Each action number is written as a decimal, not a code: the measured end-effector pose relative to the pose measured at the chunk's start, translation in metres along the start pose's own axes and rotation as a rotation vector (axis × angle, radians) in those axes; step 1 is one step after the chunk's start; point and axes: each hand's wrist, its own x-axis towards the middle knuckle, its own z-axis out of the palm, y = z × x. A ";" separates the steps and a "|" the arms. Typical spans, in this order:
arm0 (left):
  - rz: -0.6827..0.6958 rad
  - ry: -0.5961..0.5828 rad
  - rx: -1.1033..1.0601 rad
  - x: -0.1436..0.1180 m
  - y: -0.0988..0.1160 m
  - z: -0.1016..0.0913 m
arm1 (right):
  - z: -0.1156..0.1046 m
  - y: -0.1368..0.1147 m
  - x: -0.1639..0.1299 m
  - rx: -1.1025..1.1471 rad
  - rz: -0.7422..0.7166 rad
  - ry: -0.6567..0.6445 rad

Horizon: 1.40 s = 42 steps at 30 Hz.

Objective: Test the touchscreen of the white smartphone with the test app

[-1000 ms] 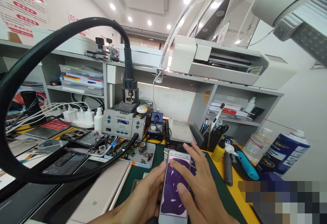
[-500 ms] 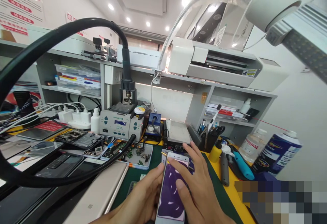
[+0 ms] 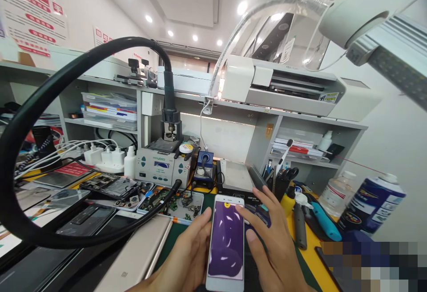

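Hands [image 3: 188, 250] either side of white phone [image 3: 226, 243]

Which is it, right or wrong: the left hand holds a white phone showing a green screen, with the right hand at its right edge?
Wrong: the head view shows a mostly purple screen, not green. The left hand holds the white phone, with the right hand at its right edge.

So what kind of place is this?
Probably a phone repair shop: there's a phone, a tray of circuit parts, and what looks like a hot-air station.
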 end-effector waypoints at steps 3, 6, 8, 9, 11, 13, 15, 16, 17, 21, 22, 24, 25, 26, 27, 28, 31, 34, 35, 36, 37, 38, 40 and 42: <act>0.006 0.020 0.012 0.001 0.000 -0.003 | 0.001 0.005 0.000 -0.006 -0.008 0.016; 0.014 0.045 0.013 0.003 -0.003 -0.008 | 0.000 0.006 0.001 -0.010 0.007 0.018; 0.025 0.049 0.004 0.005 -0.006 -0.011 | -0.001 0.004 0.001 -0.009 0.018 0.015; 0.031 0.046 0.002 0.006 -0.007 -0.012 | -0.002 0.003 0.001 -0.009 0.025 0.013; 0.038 0.041 0.003 0.007 -0.008 -0.013 | -0.003 0.002 0.001 -0.011 0.046 0.006; 0.043 0.035 0.006 0.008 -0.008 -0.013 | -0.003 0.001 0.001 -0.012 0.064 -0.004; 0.051 0.029 0.004 0.007 -0.006 -0.010 | -0.003 0.001 0.002 -0.008 0.059 -0.003; 0.055 0.027 0.000 0.007 -0.005 -0.008 | -0.003 0.001 0.002 -0.003 0.049 0.000; 0.057 0.028 -0.002 0.006 -0.004 -0.006 | -0.003 0.001 0.002 0.001 0.041 0.004; 0.074 0.074 -0.002 0.002 0.001 0.001 | -0.003 0.001 0.003 0.014 0.004 0.018; 0.084 0.082 -0.002 0.001 0.001 0.002 | -0.002 0.000 0.002 0.018 -0.007 0.016; 0.102 0.085 -0.011 0.000 0.003 0.002 | -0.002 -0.002 0.001 0.029 -0.030 0.005; 0.107 0.081 -0.016 0.000 0.004 0.002 | -0.003 -0.003 0.001 0.033 -0.042 -0.001; 0.111 0.081 -0.021 0.000 0.004 0.001 | -0.003 -0.004 0.000 0.036 -0.053 -0.004; 0.112 0.089 -0.027 -0.001 0.005 0.000 | -0.003 -0.005 0.000 0.040 -0.064 -0.003; 0.113 0.098 -0.032 -0.001 0.006 0.000 | -0.003 -0.006 0.000 0.045 -0.074 0.000; 0.133 0.131 -0.048 -0.003 0.010 -0.002 | -0.003 -0.007 0.000 0.068 -0.114 -0.013; 0.156 0.148 -0.048 -0.003 0.014 -0.002 | -0.003 -0.007 0.000 0.091 -0.166 -0.019; 0.159 0.153 -0.044 -0.003 0.015 -0.002 | -0.003 -0.007 0.000 0.095 -0.174 -0.014; 0.163 0.154 -0.038 -0.003 0.016 -0.002 | -0.003 -0.007 0.000 0.100 -0.177 -0.007; 0.168 0.156 -0.033 -0.003 0.017 -0.002 | -0.003 -0.007 0.000 0.106 -0.179 -0.001; 0.173 0.156 -0.029 -0.003 0.018 -0.002 | -0.003 -0.007 0.000 0.110 -0.184 0.001; 0.183 0.157 -0.026 -0.003 0.019 -0.002 | -0.002 -0.007 0.000 0.117 -0.205 -0.008; 0.190 0.164 -0.028 -0.004 0.021 -0.002 | -0.002 -0.007 0.000 0.120 -0.223 -0.022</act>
